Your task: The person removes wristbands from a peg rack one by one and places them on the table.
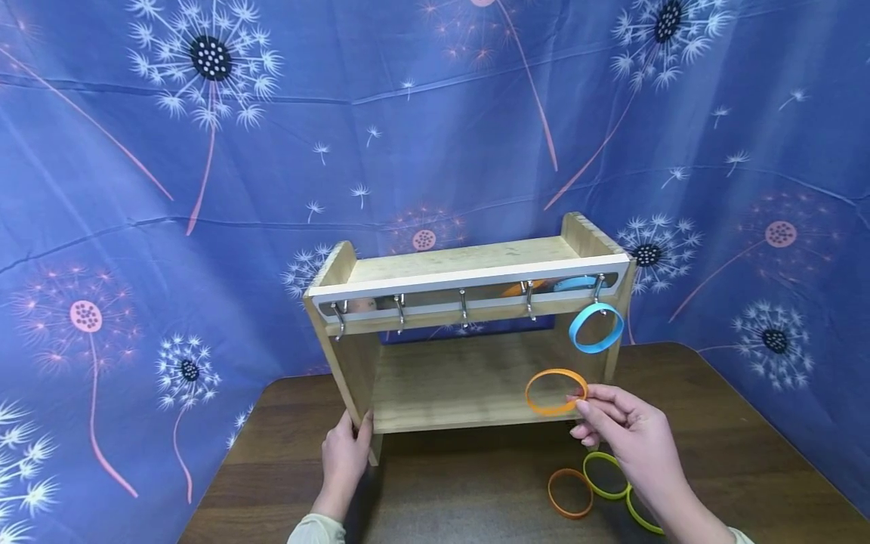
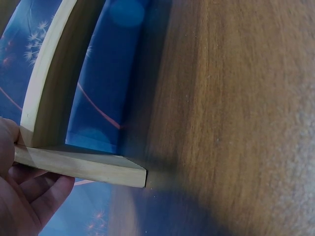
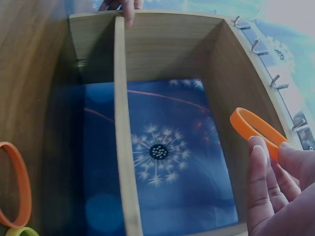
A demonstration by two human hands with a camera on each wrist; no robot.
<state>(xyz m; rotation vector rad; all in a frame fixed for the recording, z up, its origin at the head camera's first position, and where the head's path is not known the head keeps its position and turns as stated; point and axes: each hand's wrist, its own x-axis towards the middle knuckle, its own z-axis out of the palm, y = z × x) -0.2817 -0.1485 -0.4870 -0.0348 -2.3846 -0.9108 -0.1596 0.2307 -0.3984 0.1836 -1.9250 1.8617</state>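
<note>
My right hand (image 1: 628, 431) pinches an orange silicone wristband (image 1: 556, 392) between thumb and fingers, in front of the wooden shelf (image 1: 469, 374). In the right wrist view the same orange wristband (image 3: 258, 130) tilts close to the row of hooks. A blue wristband (image 1: 596, 328) hangs from the rightmost metal hook (image 1: 600, 289); the other hooks, such as the middle one (image 1: 464, 306), carry nothing. My left hand (image 1: 344, 453) grips the lower left side of the shelf, fingers round the side panel (image 2: 81, 164) in the left wrist view.
On the brown table (image 1: 272, 461) below the shelf lie an orange wristband (image 1: 570, 471), a yellow-green wristband (image 1: 608, 495) and another yellow-green wristband (image 1: 646, 525) partly behind the right forearm. A blue dandelion-print cloth (image 1: 435, 136) hangs behind the table.
</note>
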